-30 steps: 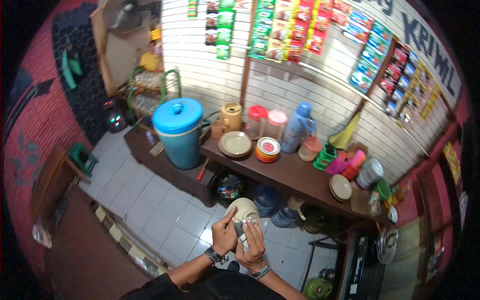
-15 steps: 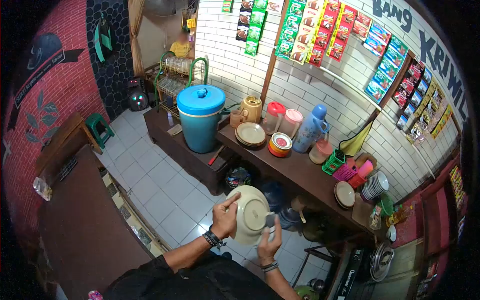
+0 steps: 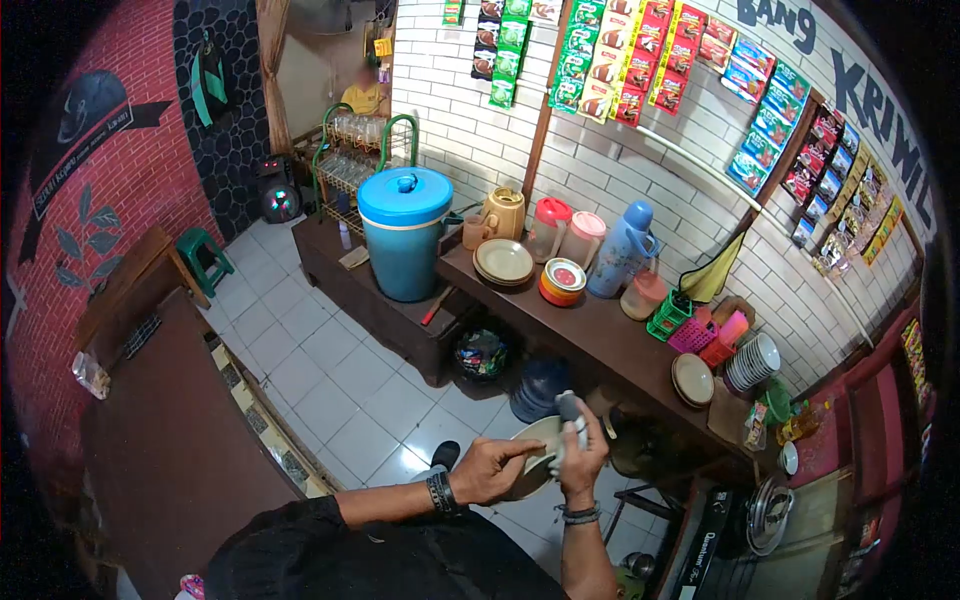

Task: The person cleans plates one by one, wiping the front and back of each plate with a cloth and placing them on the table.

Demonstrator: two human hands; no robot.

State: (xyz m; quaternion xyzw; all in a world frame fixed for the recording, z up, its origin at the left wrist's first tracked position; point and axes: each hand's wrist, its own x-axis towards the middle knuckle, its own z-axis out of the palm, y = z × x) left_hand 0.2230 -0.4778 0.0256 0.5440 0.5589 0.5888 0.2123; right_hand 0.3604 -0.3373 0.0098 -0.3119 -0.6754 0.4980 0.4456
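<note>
My left hand (image 3: 488, 470) grips a cream plate (image 3: 541, 431) by its edge, its index finger stretched across the plate. The plate is held tilted in front of my body, partly hidden by both hands. A grey cloth (image 3: 569, 406) is bunched in my right hand (image 3: 583, 462), close against the plate's right side. Beyond them, the long brown counter (image 3: 620, 345) carries a stack of cream plates (image 3: 692, 380) and another stack of plates (image 3: 503, 261).
A big blue drink cooler (image 3: 405, 240) stands on the lower table. Pitchers, a blue flowered thermos (image 3: 621, 252), baskets and white bowls (image 3: 752, 362) line the counter. A brown table (image 3: 160, 430) is on the left. A person in yellow (image 3: 364, 97) is at the back.
The plate has turned from showing its underside to a steeper tilt, lower and slightly right. My right hand with the cloth has moved up and right; my left hand has moved right and down.
</note>
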